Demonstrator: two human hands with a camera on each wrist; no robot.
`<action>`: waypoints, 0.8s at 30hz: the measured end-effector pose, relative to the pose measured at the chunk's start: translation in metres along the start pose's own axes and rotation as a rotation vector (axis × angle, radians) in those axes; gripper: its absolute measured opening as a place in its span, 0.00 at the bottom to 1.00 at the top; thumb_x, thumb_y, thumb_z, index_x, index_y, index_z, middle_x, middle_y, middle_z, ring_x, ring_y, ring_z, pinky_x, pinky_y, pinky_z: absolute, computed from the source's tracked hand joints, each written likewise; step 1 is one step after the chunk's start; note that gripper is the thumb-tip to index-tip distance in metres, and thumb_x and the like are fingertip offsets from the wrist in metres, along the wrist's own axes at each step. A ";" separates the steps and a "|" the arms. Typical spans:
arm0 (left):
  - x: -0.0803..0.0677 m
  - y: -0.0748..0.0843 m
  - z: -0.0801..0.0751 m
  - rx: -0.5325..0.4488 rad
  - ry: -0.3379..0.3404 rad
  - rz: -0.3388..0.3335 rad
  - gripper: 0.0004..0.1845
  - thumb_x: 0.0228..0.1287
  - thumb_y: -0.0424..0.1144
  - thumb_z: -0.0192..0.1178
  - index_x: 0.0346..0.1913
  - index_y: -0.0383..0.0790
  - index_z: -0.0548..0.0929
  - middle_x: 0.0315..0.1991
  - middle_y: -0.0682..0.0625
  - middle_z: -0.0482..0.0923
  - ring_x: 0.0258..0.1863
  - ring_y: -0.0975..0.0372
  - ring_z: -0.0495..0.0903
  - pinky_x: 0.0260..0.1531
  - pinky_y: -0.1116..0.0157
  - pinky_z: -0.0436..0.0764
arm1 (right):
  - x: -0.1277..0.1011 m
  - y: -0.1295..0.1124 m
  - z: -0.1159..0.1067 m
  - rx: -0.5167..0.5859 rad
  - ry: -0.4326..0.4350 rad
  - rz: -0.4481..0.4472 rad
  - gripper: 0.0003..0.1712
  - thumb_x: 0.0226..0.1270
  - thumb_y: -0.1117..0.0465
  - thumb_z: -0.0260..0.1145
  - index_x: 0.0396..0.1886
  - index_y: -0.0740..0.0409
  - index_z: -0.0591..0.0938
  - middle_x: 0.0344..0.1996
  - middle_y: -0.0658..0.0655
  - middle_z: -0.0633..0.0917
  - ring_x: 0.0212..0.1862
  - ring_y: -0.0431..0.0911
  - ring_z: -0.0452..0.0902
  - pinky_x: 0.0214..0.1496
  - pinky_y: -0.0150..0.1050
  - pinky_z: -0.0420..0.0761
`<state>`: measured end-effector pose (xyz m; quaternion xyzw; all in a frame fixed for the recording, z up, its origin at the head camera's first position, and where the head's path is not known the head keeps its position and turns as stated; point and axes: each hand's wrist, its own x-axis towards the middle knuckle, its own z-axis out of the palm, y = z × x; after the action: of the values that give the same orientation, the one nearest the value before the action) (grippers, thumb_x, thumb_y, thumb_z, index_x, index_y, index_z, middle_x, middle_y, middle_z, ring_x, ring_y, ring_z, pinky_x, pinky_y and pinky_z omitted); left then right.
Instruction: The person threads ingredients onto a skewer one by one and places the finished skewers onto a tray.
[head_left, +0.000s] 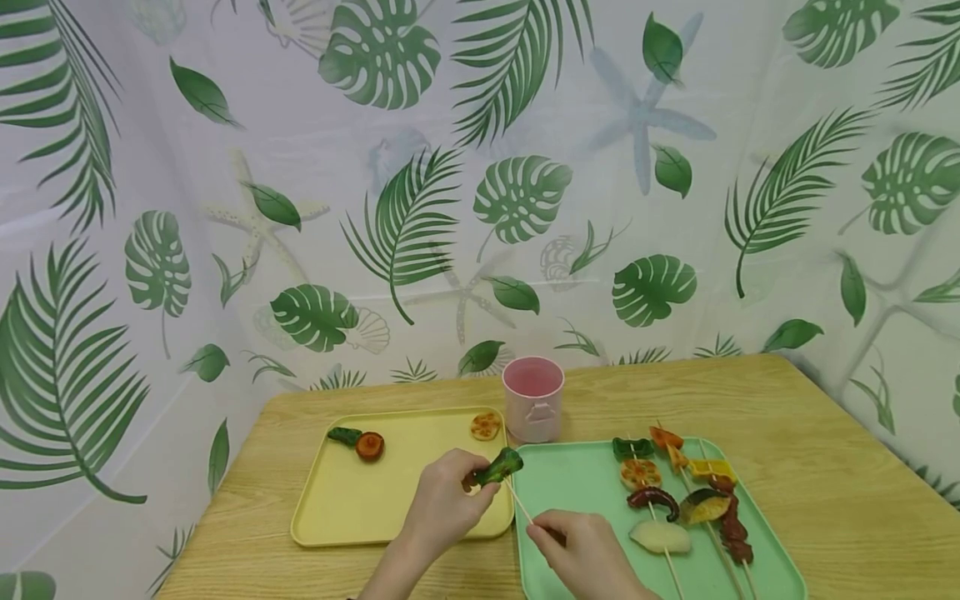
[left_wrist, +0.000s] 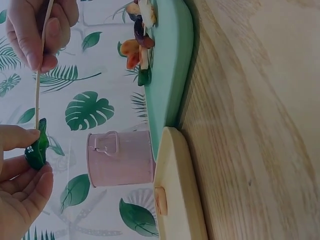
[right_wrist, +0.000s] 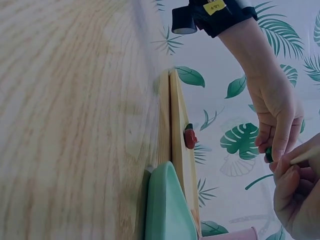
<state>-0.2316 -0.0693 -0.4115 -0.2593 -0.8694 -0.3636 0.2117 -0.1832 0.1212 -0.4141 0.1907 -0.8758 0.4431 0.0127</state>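
Note:
My left hand pinches a glossy green pepper piece above the right end of the yellow tray. Lower and to the right, my right hand grips a thin wooden skewer between thumb and fingers. The skewer's upper end meets the pepper piece, as the left wrist view shows. On the yellow tray lie another green piece, a round red-brown piece and a lotus root slice. In the right wrist view, the left hand's fingers largely cover the pepper piece.
A green tray stands right of the yellow one, bearing three loaded skewers with toy-like food, among it a tentacle, a pale slice and brown chunks. Behind the trays is a pink cup. A leaf-printed sheet hangs behind the wooden table.

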 end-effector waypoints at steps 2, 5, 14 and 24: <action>-0.001 0.000 0.001 0.013 0.014 0.028 0.08 0.45 0.27 0.69 0.31 0.35 0.83 0.26 0.51 0.78 0.23 0.62 0.75 0.23 0.74 0.73 | 0.001 0.000 0.000 -0.057 0.030 -0.041 0.08 0.64 0.62 0.62 0.28 0.57 0.85 0.19 0.49 0.82 0.19 0.32 0.71 0.21 0.30 0.70; -0.002 0.001 0.003 0.020 0.039 0.054 0.08 0.44 0.27 0.70 0.30 0.34 0.83 0.26 0.51 0.78 0.22 0.62 0.75 0.22 0.75 0.73 | 0.002 0.000 0.000 -0.129 0.069 -0.095 0.09 0.63 0.65 0.63 0.24 0.53 0.84 0.19 0.46 0.81 0.19 0.31 0.70 0.21 0.29 0.70; -0.004 0.004 0.004 0.040 0.074 0.065 0.09 0.42 0.27 0.71 0.29 0.35 0.82 0.24 0.51 0.77 0.21 0.64 0.73 0.21 0.74 0.72 | 0.007 0.001 0.003 -0.182 0.166 -0.163 0.08 0.60 0.65 0.65 0.23 0.52 0.85 0.15 0.40 0.77 0.17 0.30 0.68 0.21 0.29 0.69; -0.006 -0.001 0.008 -0.047 0.116 0.042 0.09 0.41 0.26 0.71 0.27 0.36 0.81 0.23 0.52 0.76 0.19 0.65 0.73 0.20 0.74 0.74 | 0.010 0.009 0.009 -0.299 0.266 -0.296 0.09 0.55 0.67 0.68 0.20 0.51 0.83 0.15 0.43 0.78 0.18 0.32 0.71 0.21 0.28 0.72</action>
<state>-0.2285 -0.0660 -0.4203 -0.2606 -0.8413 -0.3938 0.2632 -0.1940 0.1153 -0.4246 0.2529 -0.8849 0.3231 0.2205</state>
